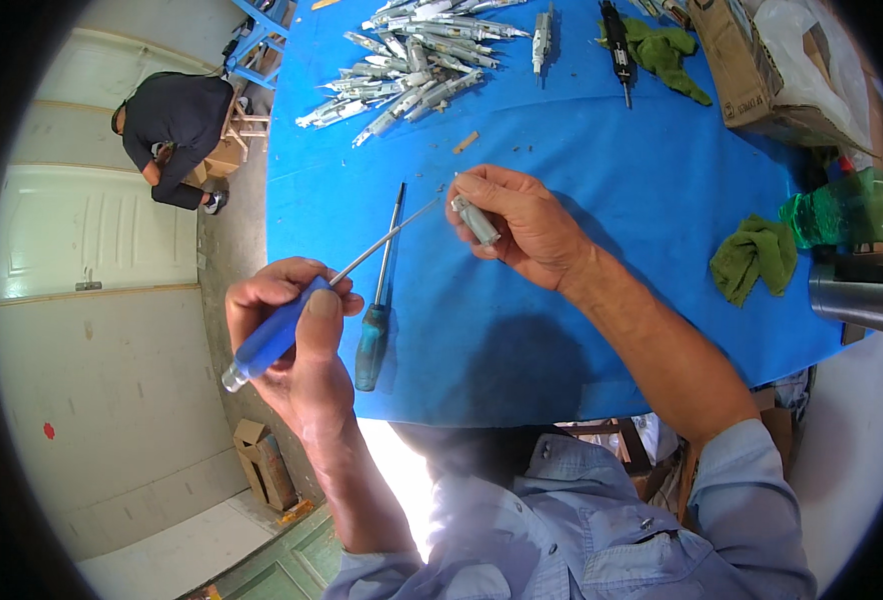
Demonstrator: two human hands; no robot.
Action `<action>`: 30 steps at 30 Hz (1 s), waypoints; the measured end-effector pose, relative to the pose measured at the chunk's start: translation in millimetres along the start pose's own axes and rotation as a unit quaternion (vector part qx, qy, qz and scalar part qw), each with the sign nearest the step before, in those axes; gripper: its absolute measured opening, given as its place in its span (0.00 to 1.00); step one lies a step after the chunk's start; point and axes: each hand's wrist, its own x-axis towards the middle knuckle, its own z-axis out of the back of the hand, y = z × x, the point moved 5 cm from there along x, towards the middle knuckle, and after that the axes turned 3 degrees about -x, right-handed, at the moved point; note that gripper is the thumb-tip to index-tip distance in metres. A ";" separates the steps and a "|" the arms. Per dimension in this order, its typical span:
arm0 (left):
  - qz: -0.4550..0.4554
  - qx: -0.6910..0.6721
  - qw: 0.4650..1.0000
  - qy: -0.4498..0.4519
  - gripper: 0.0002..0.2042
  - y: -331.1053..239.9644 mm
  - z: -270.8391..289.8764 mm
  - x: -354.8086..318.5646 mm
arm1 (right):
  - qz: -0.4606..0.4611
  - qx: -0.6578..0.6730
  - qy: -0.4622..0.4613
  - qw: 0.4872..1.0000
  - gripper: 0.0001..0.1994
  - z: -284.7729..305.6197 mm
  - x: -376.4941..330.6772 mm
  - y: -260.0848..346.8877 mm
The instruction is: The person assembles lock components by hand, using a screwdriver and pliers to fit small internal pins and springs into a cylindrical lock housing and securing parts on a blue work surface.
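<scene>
My left hand (314,385) is closed round the blue handle of a screwdriver (280,328). Its thin shaft slants up and right, the tip a little short of my right hand (537,220). Between the fingers of that hand is a small grey metal cylindrical part (478,222), partly covered by them. Beneath the held shaft, a second screwdriver (372,345) with a dark teal handle lies on the blue tablecloth (442,340), pointing away from me.
Similar grey parts are heaped (422,70) at the far side; a single part (542,42) lies apart. Further right are a black pen-shaped driver (617,45), green rags (752,260), a cardboard box (747,75) and a green bottle (852,210). Another person (177,125) sits bent over at the left.
</scene>
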 end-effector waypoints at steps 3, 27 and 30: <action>-0.001 0.029 1.000 -0.005 0.11 0.1 -3.5 -8.3 | 0.000 0.002 -0.011 1.000 0.11 -0.7 0.2 -0.1; -0.032 0.087 0.995 0.035 0.07 14.8 -16.0 -29.3 | 0.013 0.021 -0.023 0.999 0.11 0.0 0.1 -1.8; -0.046 0.099 0.993 0.044 0.07 15.0 -16.9 -29.1 | 0.013 0.024 -0.036 0.999 0.11 -0.3 0.1 -2.1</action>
